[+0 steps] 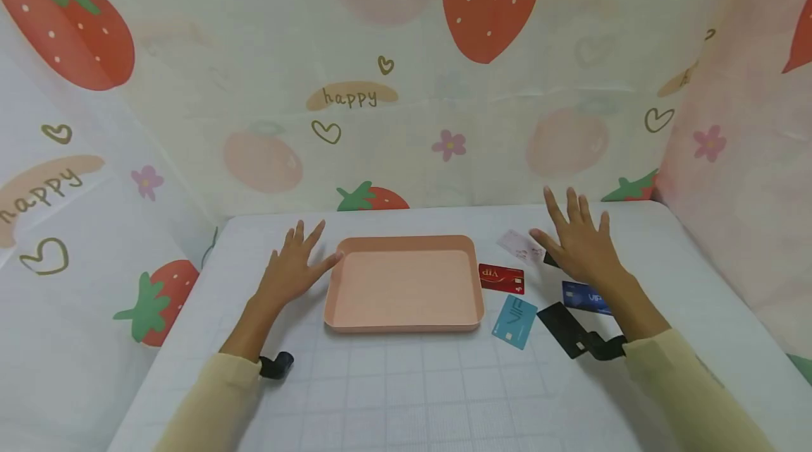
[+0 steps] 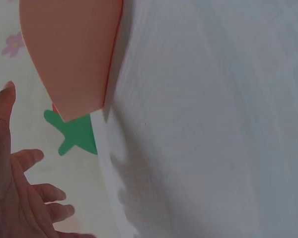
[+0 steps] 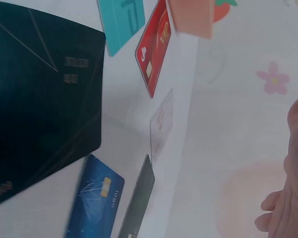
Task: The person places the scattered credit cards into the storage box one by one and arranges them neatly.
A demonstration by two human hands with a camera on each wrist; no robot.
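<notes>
On the table (image 1: 406,395), the tray (image 1: 406,286) lies just right of the left hand (image 1: 292,272), its fingers spread and released. The tray is peach, rectangular, round-cornered. The right hand (image 1: 580,246), fingers extended and grasping nothing, is raised near the black card (image 1: 563,328), blue card (image 1: 577,295), light-blue card (image 1: 515,321), red card (image 1: 501,279) and pale card (image 1: 519,246), right of the tray.

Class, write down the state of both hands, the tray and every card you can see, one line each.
Left hand: spread, raised, holding nothing
Right hand: spread, raised, holding nothing
Tray: flat, open side up
Red card: flat, chip side up
Light blue card: flat
Black card: flat
Dark blue card: flat, chip side up
Pale card: flat
Rear dark card: flat, mostly hidden in the head view
</notes>
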